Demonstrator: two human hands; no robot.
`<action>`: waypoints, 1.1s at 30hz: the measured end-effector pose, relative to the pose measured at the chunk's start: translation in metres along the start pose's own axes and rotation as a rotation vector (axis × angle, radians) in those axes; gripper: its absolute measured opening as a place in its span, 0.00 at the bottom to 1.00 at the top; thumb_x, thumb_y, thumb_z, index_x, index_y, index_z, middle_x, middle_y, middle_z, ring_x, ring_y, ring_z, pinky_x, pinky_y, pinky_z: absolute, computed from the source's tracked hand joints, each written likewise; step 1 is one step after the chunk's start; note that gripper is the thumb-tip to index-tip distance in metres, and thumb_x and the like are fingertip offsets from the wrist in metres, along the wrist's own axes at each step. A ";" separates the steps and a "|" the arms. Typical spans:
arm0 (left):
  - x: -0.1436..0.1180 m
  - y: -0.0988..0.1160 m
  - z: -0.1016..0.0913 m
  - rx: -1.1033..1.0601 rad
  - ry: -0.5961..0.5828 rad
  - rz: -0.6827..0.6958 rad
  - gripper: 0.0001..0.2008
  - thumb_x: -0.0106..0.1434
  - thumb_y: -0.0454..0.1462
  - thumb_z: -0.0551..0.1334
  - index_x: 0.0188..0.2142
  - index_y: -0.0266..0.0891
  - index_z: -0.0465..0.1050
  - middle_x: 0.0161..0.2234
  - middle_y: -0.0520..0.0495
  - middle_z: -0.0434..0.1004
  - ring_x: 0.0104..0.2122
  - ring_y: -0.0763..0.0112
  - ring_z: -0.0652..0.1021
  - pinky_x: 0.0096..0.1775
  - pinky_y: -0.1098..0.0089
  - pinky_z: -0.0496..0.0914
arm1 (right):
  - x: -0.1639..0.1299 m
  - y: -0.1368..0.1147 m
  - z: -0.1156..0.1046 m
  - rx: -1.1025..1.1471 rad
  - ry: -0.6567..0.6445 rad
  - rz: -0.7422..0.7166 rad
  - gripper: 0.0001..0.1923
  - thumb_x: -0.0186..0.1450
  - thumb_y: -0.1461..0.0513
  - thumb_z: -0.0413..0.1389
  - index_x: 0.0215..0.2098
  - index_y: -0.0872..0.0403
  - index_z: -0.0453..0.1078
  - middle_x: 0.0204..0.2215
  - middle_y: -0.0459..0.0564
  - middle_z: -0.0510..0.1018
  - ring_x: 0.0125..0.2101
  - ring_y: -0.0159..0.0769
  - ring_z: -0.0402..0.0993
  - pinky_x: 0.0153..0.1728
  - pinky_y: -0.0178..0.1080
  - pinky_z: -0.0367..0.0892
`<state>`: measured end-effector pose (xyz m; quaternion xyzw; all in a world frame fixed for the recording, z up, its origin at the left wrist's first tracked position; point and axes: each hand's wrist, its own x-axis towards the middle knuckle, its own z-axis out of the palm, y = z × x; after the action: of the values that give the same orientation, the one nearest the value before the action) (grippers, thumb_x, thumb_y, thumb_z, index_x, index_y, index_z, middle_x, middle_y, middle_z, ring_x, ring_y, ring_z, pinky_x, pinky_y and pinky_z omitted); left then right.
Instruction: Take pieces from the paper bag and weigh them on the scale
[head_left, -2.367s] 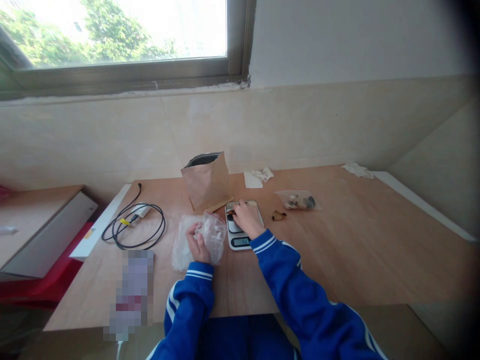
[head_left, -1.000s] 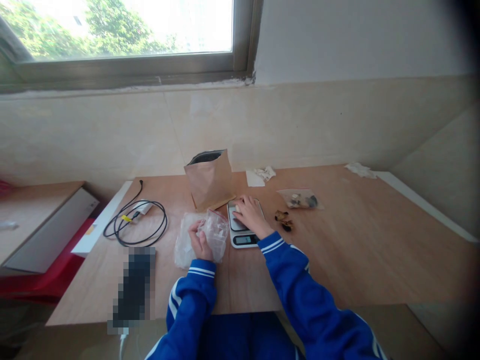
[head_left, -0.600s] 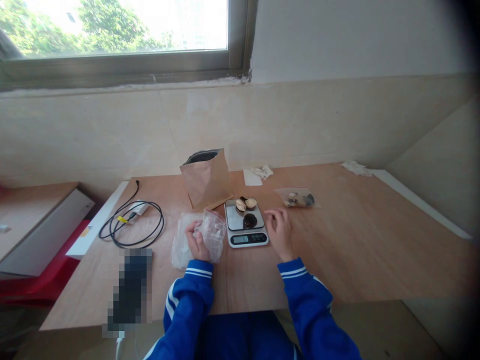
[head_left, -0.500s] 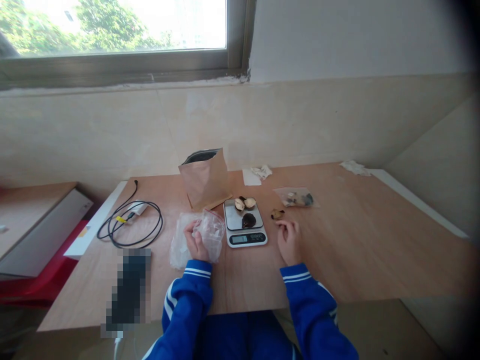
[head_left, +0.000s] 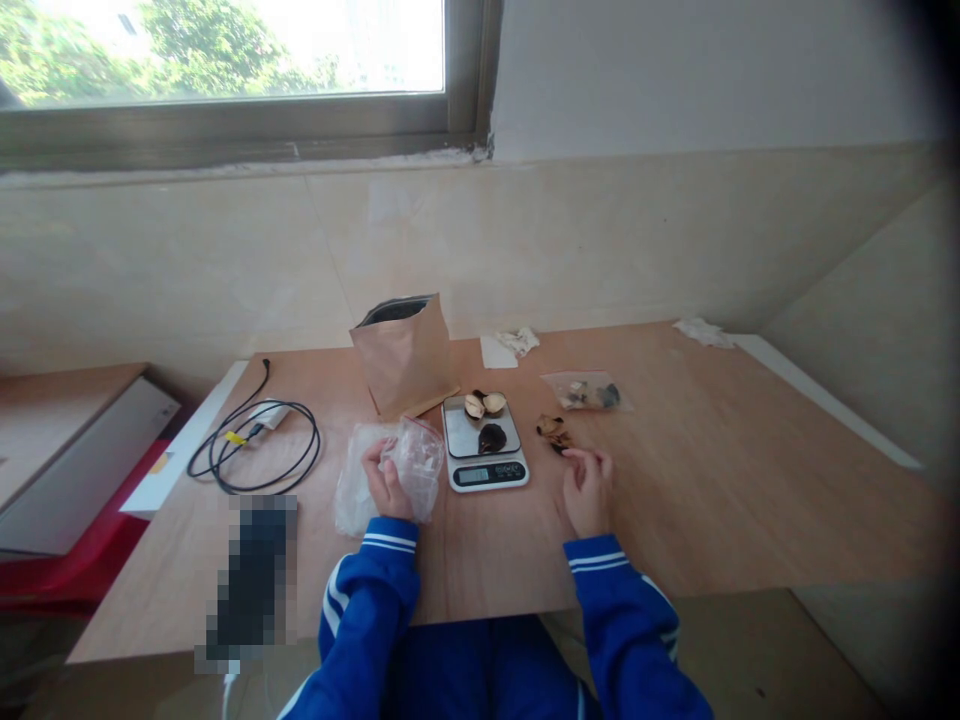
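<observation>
Weighing step: left hand (head_left: pixel 384 482) grips clear bag (head_left: pixel 390 480); right hand (head_left: pixel 587 492), loosely curled and empty, rests centre-frame beside scale (head_left: pixel 484 455). Next likely calls for adding pieces (head_left: pixel 553 431).

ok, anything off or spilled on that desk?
Mostly tidy. A few dark pieces lie loose on the table, right of the scale, by the right hand. Crumpled scraps sit by the wall.

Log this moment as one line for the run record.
left hand: holding clear plastic bag | right hand: on table, empty, near loose pieces | scale: three pieces on the pan
</observation>
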<state>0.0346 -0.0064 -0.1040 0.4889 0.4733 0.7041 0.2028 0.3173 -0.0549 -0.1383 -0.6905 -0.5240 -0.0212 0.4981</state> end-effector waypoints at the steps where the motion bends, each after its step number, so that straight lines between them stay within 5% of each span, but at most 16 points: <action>1: 0.000 0.001 0.000 -0.005 0.000 -0.001 0.17 0.66 0.46 0.50 0.44 0.37 0.66 0.42 0.40 0.70 0.45 0.60 0.71 0.49 0.58 0.63 | 0.000 0.001 0.000 0.002 -0.001 0.004 0.11 0.61 0.66 0.47 0.37 0.55 0.70 0.40 0.55 0.63 0.43 0.45 0.65 0.48 0.50 0.63; 18: 0.000 0.003 -0.002 0.020 -0.020 0.045 0.18 0.66 0.47 0.50 0.43 0.35 0.66 0.42 0.39 0.70 0.45 0.59 0.71 0.50 0.58 0.62 | 0.000 0.005 0.002 -0.083 0.024 -0.042 0.10 0.61 0.66 0.47 0.37 0.55 0.70 0.39 0.55 0.65 0.43 0.46 0.65 0.48 0.51 0.62; 33: 0.001 0.001 -0.001 0.022 -0.010 0.068 0.17 0.65 0.48 0.50 0.43 0.39 0.67 0.40 0.43 0.71 0.42 0.61 0.72 0.48 0.57 0.64 | 0.002 0.006 0.009 -0.080 -0.006 -0.097 0.17 0.65 0.62 0.46 0.51 0.55 0.65 0.48 0.60 0.67 0.53 0.48 0.62 0.52 0.55 0.58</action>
<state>0.0336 -0.0067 -0.1029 0.5104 0.4630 0.7030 0.1759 0.3179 -0.0469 -0.1455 -0.6838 -0.5571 -0.0644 0.4668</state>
